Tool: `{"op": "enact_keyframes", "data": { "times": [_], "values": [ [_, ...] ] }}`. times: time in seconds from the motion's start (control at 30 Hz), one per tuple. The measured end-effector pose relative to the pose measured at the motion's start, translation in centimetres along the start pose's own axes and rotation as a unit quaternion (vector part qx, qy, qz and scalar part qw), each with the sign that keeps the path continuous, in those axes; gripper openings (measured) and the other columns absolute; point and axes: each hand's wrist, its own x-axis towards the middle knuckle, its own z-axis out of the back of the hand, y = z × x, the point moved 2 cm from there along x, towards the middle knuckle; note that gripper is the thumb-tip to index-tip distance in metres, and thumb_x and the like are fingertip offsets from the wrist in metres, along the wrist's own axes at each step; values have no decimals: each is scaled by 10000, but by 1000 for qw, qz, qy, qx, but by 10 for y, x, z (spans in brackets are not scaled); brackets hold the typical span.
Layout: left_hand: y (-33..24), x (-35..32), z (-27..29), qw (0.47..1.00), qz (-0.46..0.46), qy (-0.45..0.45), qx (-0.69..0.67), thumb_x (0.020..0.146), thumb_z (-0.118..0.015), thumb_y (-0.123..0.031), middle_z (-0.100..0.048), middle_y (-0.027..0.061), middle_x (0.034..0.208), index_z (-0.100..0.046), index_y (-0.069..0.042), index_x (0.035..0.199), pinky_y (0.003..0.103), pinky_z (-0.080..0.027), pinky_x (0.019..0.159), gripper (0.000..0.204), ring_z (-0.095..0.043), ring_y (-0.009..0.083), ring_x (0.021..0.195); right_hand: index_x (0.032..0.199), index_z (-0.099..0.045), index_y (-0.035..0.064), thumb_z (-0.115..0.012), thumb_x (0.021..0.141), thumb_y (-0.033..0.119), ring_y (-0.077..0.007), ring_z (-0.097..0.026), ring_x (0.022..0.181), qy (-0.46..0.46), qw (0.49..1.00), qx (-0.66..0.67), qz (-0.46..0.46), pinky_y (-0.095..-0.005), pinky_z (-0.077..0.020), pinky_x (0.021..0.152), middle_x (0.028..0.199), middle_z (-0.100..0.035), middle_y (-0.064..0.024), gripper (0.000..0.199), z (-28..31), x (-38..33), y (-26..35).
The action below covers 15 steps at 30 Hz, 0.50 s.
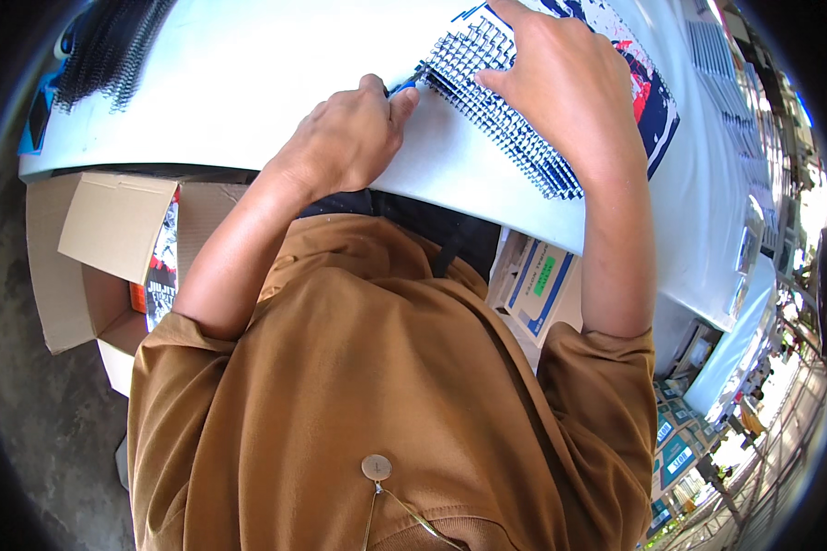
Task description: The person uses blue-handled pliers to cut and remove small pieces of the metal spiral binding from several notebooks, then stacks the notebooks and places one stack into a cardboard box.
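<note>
On the white table [220, 101], a stack of spiral-bound books [662, 138] lies at the right. Its covers are white, dark blue and red. Several rows of dark binding coils [515, 129] run along its near left side. My left hand [354, 133] is closed around a small blue-handled tool, seemingly pliers [408, 85], whose dark tip meets the coils' left corner. My right hand [565, 78] rests over the stack with thumb and forefinger spread apart. Its other fingers are partly hidden.
Loose black coils [110, 55] lie in a bundle at the table's far left, by a blue object [39, 115]. An open cardboard box [110, 225] stands below on the left. Another box [538, 280] sits under the table edge. More stacked books [717, 64] are at the far right.
</note>
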Motion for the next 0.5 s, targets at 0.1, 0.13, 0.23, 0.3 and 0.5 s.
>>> {"op": "enact_keyframes", "data": {
  "times": [0.1,0.13,0.23,0.3,0.5],
  "values": [
    [16,4,-3,932,38,150,-329,965,-302,-476,-626,114,874,-528,-15,1076,368,-513,671,526,-626,229,812,1133,-567,-31,-718,663,128,-337,-633,659,-35,999,3,24,-386,-500,602,667,-613,-213,520,-4,-2,-3],
    [21,3,-9,775,87,255,-571,963,-289,-487,-632,128,908,-522,-11,1085,393,-524,710,544,-629,254,857,1133,-567,-31,-718,663,128,-337,-633,659,-36,999,4,24,-386,-500,602,667,-613,-213,520,-3,-2,-2],
    [30,7,-20,631,64,328,-700,962,-235,-494,-610,171,984,-496,9,1156,447,-523,789,599,-613,286,939,1129,-569,-31,-704,664,118,-338,-634,662,-8,1000,0,17,-388,-503,607,669,-614,-213,507,-1,-1,-1],
    [33,9,-23,557,55,367,-743,964,-217,-491,-587,206,1048,-465,23,1215,480,-507,826,624,-596,312,996,1126,-571,-30,-697,658,97,-336,-636,667,-15,1000,14,10,-390,-504,612,671,-615,-214,501,0,-2,-1],
    [23,2,-18,556,69,353,-749,964,-234,-488,-600,151,930,-490,21,1166,411,-535,723,604,-621,256,858,1127,-572,-28,-700,654,84,-337,-637,668,-49,998,22,32,-389,-507,617,674,-616,-214,502,8,-8,5]
  ]
}}
